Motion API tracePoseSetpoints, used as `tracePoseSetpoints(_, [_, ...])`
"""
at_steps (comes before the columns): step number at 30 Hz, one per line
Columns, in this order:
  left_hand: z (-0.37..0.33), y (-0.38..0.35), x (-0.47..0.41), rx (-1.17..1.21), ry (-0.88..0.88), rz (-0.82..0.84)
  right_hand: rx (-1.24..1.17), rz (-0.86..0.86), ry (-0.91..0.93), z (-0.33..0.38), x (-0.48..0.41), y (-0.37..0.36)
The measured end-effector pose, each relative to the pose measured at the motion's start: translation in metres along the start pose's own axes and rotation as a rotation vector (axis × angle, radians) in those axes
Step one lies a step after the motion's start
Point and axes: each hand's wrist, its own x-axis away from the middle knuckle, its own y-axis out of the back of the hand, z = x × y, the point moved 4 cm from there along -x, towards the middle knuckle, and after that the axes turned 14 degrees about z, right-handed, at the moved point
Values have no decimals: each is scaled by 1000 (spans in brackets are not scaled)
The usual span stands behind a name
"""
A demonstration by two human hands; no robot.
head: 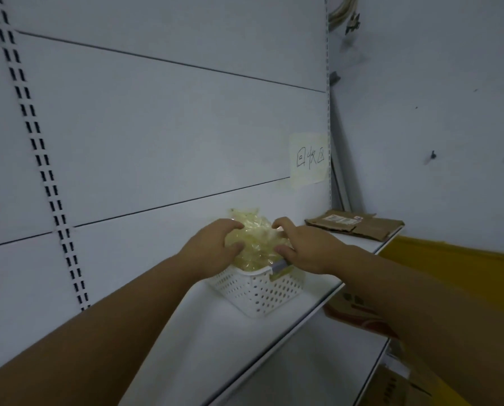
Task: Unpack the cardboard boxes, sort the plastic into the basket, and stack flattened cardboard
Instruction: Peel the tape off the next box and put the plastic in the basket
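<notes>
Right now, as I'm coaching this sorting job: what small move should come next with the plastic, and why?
Probably press the plastic wad down into the basket, then let go. The left hand and right hand both grip it, and it bulges above the basket's rim. The flattened cardboard already lies farther along the shelf.

A white metal shelf (318,276) at frame centre carries a white perforated plastic basket (256,291) and, further right, flattened brown cardboard (359,225).

The left hand (212,244), right hand (306,249) and plastic (255,243) hide the basket's (259,295) far rim; under the shelf's (230,347) front edge, a printed box (353,310) is half lost behind the right forearm (420,288).
</notes>
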Motion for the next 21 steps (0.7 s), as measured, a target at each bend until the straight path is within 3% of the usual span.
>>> tracePoseSetpoints(4, [1, 10, 20, -56, -37, -74, -131, -76, -80, 13, 7, 7])
tracePoseSetpoints(7, [17, 33, 40, -162, 51, -79, 74, -145, -94, 34, 9, 16])
tracePoseSetpoints(13, [91, 103, 105, -449, 359, 164, 327, 15, 199, 173, -20, 19])
tracePoseSetpoints(21, [172, 214, 291, -329, 683, 60, 234, 174, 545, 377, -24, -35])
